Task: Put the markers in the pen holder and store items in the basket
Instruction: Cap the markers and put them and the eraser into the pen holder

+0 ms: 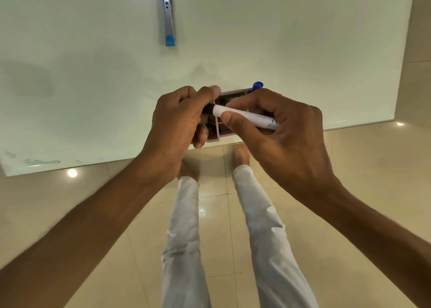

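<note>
A white marker (247,117) with a black end lies level between both hands, above a pink pen holder (218,133) with compartments. My left hand (177,123) grips the marker's black end. My right hand (279,130) holds the white barrel between thumb and fingers. A blue-capped marker (257,86) sticks up from the holder's far right corner. Both hands cover most of the holder, which sits near the front edge of a pale glass table (93,86). No basket is in view.
A silver clip-like tool with a blue tip (169,20) lies at the back of the table. Below the table edge are beige floor tiles (349,191) and the person's legs in white trousers (184,237).
</note>
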Available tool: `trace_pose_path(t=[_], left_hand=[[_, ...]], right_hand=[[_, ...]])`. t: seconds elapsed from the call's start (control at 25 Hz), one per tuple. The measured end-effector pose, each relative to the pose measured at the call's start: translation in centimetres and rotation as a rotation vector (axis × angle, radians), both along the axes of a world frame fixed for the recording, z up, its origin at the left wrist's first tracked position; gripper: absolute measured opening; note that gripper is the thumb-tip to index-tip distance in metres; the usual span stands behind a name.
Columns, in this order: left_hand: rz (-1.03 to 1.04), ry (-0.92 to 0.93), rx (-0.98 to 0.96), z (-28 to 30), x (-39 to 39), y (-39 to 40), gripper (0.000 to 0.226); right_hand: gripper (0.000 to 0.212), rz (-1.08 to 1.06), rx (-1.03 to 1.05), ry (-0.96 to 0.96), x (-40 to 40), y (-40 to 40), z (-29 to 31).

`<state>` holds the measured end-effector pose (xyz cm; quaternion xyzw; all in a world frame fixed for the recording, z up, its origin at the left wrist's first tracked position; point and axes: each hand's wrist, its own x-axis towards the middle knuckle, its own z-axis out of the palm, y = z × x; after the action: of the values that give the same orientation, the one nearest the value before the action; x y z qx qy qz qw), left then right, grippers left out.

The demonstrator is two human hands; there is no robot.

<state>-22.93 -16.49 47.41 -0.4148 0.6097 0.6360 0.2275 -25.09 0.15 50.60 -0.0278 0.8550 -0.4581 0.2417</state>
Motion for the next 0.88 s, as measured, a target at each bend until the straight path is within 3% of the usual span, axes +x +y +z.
trace_pose_path(t=[0.2,0.36,0.48,0.8,0.88], left_hand=[[-0.038,0.019,0.017,0.3,-0.8,0.0,0.032],[-0.078,-0.003,0.279,0.5,-0.5,-1.4,0.048],[-0.013,-0.022,0.341,0.4,0.1,-2.0,0.056],[-0.099,0.179,0.34,0.7,0.6,-2.9,0.019],[-0.147,0.212,0.309,0.9,0.7,-3.3,0.023]], right_hand=[[0.015,0.002,0.018,0.058,-0.6,-0.1,0.5],[0.009,0.082,0.035,0.052,-0.8,0.6,0.9],[0.009,0.111,0.011,0.072,-0.4,0.5,0.9],[0.017,0.025,-0.028,0.067,-0.2,0.9,1.2],[0.017,0.033,-0.022,0.059,-0.4,1.4,1.3]])
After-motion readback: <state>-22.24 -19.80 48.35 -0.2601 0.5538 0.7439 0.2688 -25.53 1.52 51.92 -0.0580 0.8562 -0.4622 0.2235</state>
